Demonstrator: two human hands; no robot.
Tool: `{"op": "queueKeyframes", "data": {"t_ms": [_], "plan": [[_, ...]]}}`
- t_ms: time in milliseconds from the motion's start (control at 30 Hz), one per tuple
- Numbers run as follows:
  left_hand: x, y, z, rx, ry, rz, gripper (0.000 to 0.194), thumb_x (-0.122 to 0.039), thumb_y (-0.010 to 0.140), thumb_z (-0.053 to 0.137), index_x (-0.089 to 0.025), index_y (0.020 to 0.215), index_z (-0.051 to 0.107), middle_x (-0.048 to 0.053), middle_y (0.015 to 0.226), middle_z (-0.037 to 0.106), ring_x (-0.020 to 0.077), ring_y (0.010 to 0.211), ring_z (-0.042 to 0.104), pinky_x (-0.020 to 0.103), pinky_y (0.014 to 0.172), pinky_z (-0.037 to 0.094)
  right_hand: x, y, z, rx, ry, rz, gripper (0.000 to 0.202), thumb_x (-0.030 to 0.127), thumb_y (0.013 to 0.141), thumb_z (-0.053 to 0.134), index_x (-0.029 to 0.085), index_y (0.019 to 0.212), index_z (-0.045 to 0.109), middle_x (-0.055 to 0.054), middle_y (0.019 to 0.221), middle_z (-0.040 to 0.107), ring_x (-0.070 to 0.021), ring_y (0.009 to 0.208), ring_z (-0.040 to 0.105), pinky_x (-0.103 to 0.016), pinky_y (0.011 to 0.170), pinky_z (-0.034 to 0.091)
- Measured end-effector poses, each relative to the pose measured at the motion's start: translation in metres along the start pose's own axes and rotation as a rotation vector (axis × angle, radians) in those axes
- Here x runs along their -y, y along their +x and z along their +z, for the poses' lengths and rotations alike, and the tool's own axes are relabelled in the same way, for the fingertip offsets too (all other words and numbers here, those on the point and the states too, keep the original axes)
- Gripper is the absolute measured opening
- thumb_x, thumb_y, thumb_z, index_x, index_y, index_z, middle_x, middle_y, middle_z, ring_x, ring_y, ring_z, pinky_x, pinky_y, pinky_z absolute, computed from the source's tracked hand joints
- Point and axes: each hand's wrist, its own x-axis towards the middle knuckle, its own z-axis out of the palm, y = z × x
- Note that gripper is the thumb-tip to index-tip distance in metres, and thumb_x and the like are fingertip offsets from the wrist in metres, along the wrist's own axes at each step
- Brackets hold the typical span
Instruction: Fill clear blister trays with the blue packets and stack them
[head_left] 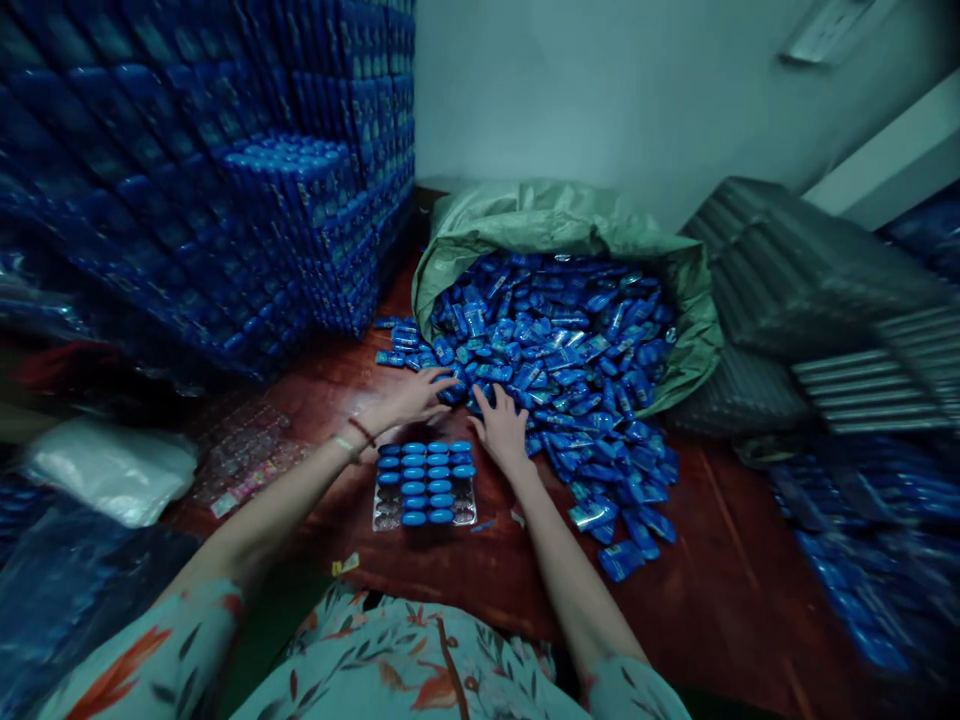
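Observation:
A clear tray (388,519) lies on the red table in front of my body, with several blue oval pieces (427,474) set in rows; some hollows at its lower left and right corners hold none. Beyond it, my left hand (421,396) reaches to the near edge of a heap of blue wrapped packets (555,330), fingers spread. My right hand (501,425) touches the same heap just to the right, its fingers apart. Nothing is visibly held in either hand. The packets spill from a green sack (694,330) onto the table.
Tall stacks of filled blue trays (315,230) rise at the left. Grey stacked trays (795,270) and more blue packs (855,540) stand at the right. On the left lie a white plastic bag (112,470) and clear empty trays (244,445). The red table (720,590) extends rightward.

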Motion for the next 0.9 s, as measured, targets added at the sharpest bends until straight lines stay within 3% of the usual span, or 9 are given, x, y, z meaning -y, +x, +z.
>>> {"op": "queueKeyframes", "data": {"t_ms": [67,167,300,400,500,600,700,900], "plan": [[0.004,0.031,0.012,0.078,0.122,0.024,0.051,-0.025,0.080,0.062,-0.018,0.129,0.049,0.018,0.138,0.040,0.0337,0.123,0.041,0.050,0.099,0.037,0.005,0.000,0.001,0.020,-0.055,-0.004,0.052,0.031,0.091,0.049,0.025,0.142,0.036,-0.019,0.139,0.042,-0.0306,0.112,0.047,-0.047,0.081,0.043],[0.009,0.045,0.022,0.166,0.260,0.048,0.051,-0.020,0.075,0.065,-0.019,0.124,0.052,0.018,0.138,0.038,0.0363,0.121,0.041,0.051,0.094,0.040,0.004,-0.017,-0.002,0.034,-0.057,-0.031,0.047,0.028,0.091,0.048,0.025,0.138,0.042,-0.016,0.136,0.046,-0.0286,0.111,0.047,-0.044,0.081,0.043],[0.020,0.020,0.018,0.232,0.287,0.121,0.039,-0.011,0.072,0.061,-0.015,0.111,0.059,0.018,0.132,0.043,0.0322,0.115,0.045,0.045,0.093,0.042,-0.002,-0.052,-0.002,0.029,0.007,-0.086,0.047,0.026,0.091,0.048,0.025,0.137,0.043,-0.014,0.138,0.045,-0.0272,0.119,0.043,-0.041,0.086,0.042],[0.029,-0.009,0.012,0.193,0.196,0.152,0.036,-0.004,0.071,0.057,-0.016,0.104,0.062,0.016,0.132,0.045,0.0311,0.120,0.043,0.046,0.100,0.038,-0.001,-0.072,0.001,0.049,0.045,-0.115,0.045,0.022,0.092,0.045,0.023,0.136,0.044,-0.015,0.135,0.048,-0.0263,0.118,0.044,-0.039,0.086,0.042],[0.037,-0.038,0.009,0.149,0.021,0.123,0.040,-0.005,0.076,0.052,-0.020,0.112,0.062,0.013,0.131,0.049,0.0262,0.120,0.047,0.043,0.101,0.039,0.003,-0.079,0.003,0.079,0.030,-0.132,0.042,0.016,0.091,0.043,0.023,0.131,0.050,-0.015,0.130,0.052,-0.0270,0.114,0.048,-0.040,0.083,0.043],[0.041,-0.063,0.009,0.055,-0.161,0.022,0.038,-0.014,0.086,0.045,-0.023,0.120,0.059,0.011,0.132,0.052,0.0225,0.119,0.051,0.038,0.098,0.043,0.006,-0.075,-0.001,0.096,0.028,-0.098,0.044,0.016,0.091,0.042,0.022,0.135,0.045,-0.015,0.129,0.053,-0.0267,0.111,0.049,-0.041,0.082,0.044],[0.039,-0.084,0.008,-0.118,-0.320,-0.124,0.038,-0.026,0.090,0.044,-0.022,0.126,0.055,0.012,0.131,0.054,0.0224,0.118,0.054,0.037,0.096,0.045,0.008,-0.063,-0.009,0.128,0.020,-0.046,0.047,0.021,0.092,0.043,0.019,0.139,0.039,-0.017,0.132,0.050,-0.0274,0.110,0.049,-0.040,0.079,0.045],[0.030,-0.111,0.008,-0.462,-0.608,-0.521,0.043,-0.044,0.076,0.064,-0.014,0.107,0.065,0.012,0.111,0.067,0.0258,0.105,0.060,0.042,0.097,0.044,0.017,-0.040,-0.018,0.254,-0.073,-0.024,0.048,0.022,0.088,0.048,0.013,0.134,0.044,-0.023,0.136,0.046,-0.0322,0.112,0.050,-0.046,0.080,0.045]]}}
